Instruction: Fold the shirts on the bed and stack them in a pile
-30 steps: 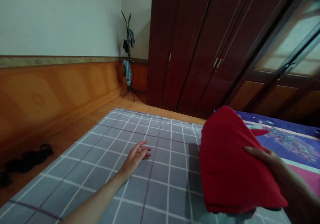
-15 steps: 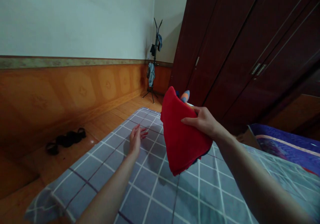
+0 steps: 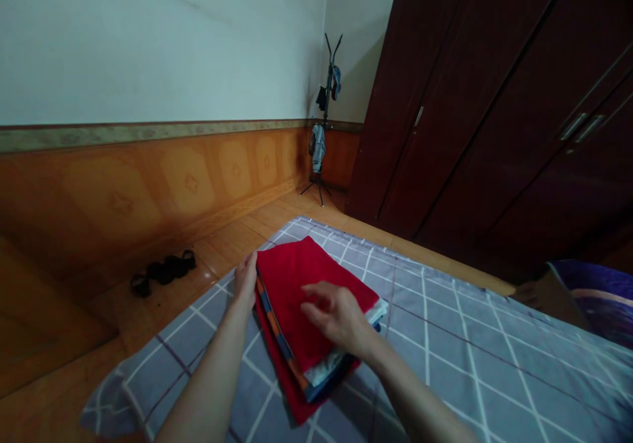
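Observation:
A pile of folded cloth lies on the checked bedspread (image 3: 445, 344), with a red cloth (image 3: 291, 268) on top. Orange-and-blue, pale and dark blue layers (image 3: 326, 380) show at its sides, and more red shows underneath. My left hand (image 3: 246, 278) rests along the pile's far left corner, fingers extended against its edge and partly hidden. Over the top red cloth is my right hand (image 3: 336, 314), its thumb and forefinger bent but apart, with nothing visible between them. Whether its lower fingers touch the cloth I cannot tell.
Dark wardrobe doors (image 3: 469, 100) stand beyond the bed at the right. A black coat rack (image 3: 326, 100) with hanging clothes occupies the corner. Black footwear (image 3: 165, 269) lies on the tiled floor at left. A purple-covered thing (image 3: 598, 298) is at the far right.
The red cloth, held up in my right hand before, now lies on the bed with the other layers. My right hand has loosened and lowered; my left hand has met the pile's edge.

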`<state>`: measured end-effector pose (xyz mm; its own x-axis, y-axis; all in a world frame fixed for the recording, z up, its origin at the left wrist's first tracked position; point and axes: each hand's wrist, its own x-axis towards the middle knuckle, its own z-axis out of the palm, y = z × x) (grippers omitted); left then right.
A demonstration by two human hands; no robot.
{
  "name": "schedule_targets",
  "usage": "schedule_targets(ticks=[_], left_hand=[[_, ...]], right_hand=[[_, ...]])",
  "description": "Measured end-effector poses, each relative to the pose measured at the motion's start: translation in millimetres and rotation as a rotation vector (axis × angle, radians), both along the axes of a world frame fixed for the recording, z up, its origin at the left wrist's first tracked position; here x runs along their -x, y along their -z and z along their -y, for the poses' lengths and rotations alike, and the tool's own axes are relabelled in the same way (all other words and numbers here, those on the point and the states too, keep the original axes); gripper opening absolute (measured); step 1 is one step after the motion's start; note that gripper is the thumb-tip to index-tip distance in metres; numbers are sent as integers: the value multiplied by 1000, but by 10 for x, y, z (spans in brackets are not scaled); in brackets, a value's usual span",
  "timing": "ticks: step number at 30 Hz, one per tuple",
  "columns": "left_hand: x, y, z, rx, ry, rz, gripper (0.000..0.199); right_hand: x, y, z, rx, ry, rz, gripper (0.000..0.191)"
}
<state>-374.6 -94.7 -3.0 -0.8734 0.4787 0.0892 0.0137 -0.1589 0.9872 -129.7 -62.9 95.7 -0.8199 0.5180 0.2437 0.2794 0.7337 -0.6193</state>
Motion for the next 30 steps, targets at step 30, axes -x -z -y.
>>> schedule_targets(ticks=[30], left_hand=[[-1545, -561, -653, 411, 419, -869, 24]], right_hand=[[-474, 895, -937, 1183, 198, -685, 26]])
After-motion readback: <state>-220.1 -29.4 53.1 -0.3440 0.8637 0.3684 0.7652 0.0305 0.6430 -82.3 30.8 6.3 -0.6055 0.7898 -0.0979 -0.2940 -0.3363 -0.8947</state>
